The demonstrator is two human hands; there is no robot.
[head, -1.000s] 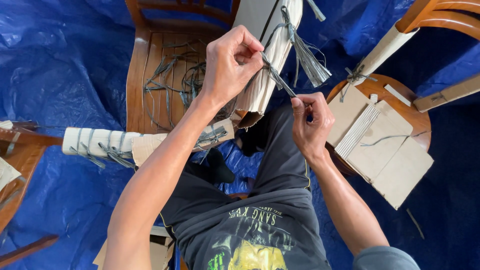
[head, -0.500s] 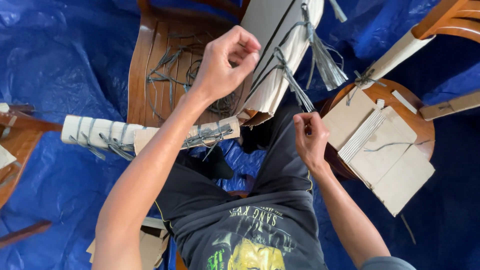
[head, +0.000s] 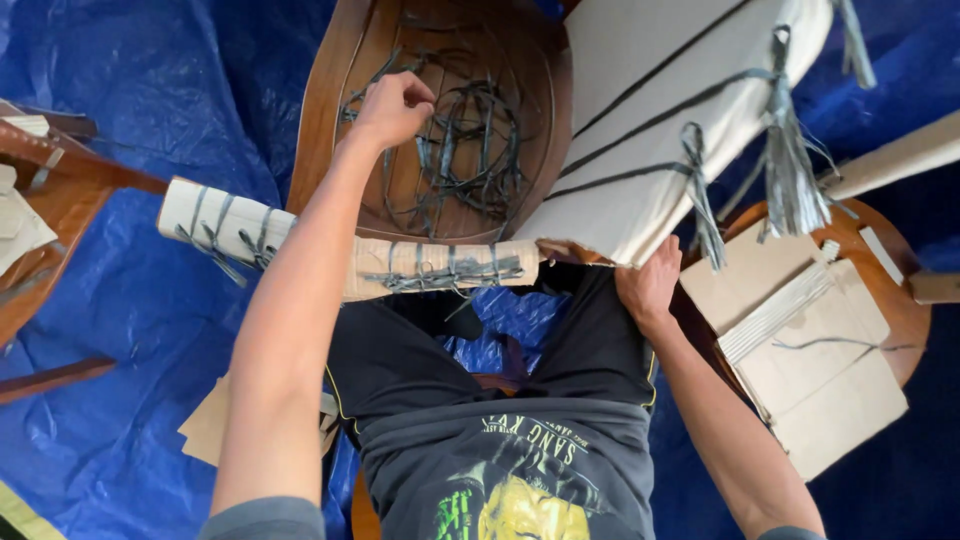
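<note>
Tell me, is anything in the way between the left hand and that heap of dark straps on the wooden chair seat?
Nothing visible is. The left hand is closed at the edge of the heap of dark straps on the wooden chair seat, right over the nearest strands. The wrapped cardboard piece lies off to the side, under the right hand.

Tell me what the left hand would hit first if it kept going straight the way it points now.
Most likely the tangle of dark straps lying on the wooden chair seat. The left hand reaches away from the body with its fingers curled right over the near edge of that pile. Whether it already touches a strap is unclear.
</note>
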